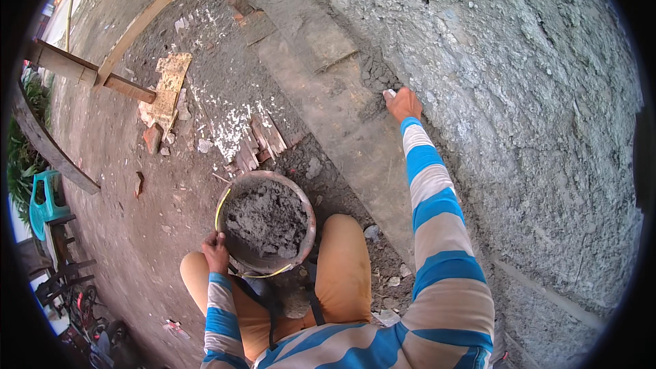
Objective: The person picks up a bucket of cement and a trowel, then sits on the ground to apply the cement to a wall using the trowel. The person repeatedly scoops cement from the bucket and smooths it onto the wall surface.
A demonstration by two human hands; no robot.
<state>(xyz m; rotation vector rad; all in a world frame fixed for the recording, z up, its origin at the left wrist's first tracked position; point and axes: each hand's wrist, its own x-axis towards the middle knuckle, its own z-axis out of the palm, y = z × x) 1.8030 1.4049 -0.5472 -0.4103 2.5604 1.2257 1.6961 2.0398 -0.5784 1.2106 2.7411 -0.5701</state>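
A round bucket (309, 213) of grey mortar (266, 217) stands in front of me by my knees. My left hand (216, 253) is closed on its left rim, close to the yellow cord-like handle (220, 210). Farther out to the right, my right hand (407, 104) grips a pale-handled tool (389, 93); its working end is hidden or blends into the mortar. That hand is at the foot of the rough grey wall (506, 82), beside a lumpy heap of wet mortar (377, 72) on the flat ledge (355, 157).
The rough wall fills the right side. Wooden boards (130, 87) form a frame at the far left. On the dirt lie a broken board (171, 89), a brick piece (152, 138) and splintered wood (263, 140). A turquoise chair (44, 201) and a motorbike (92, 328) stand at left.
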